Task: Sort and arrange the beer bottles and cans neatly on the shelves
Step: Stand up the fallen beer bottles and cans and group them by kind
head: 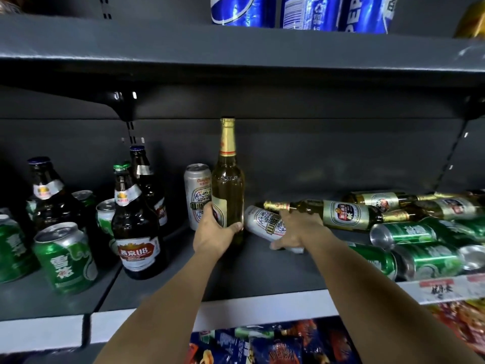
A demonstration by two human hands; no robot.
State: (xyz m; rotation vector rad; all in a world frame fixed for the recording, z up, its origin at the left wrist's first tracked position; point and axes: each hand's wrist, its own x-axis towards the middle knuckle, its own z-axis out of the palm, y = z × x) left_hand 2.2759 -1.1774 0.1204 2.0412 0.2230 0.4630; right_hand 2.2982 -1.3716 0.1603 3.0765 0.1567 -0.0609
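L hand (215,232) wraps fingers + thumb round base of upright gold-foil bottle (227,190), mid shelf (262,271), label turned away, unreadable. Silver can (197,195) upright just behind-left, red script blurred. R hand (298,229) spread over fallen silver can (265,222), fingers splayed. Left: brown bottle (137,232) reads "U8"; green cans (65,258). Top shelf: Pepsi cans (364,11).

The dark grey shelf (262,274) carries upright brown bottles (136,227) and green cans (65,258) at left. A tall bottle (227,185) and silver can (197,195) stand mid-shelf. Bottles and cans (409,232) lie toppled at right.
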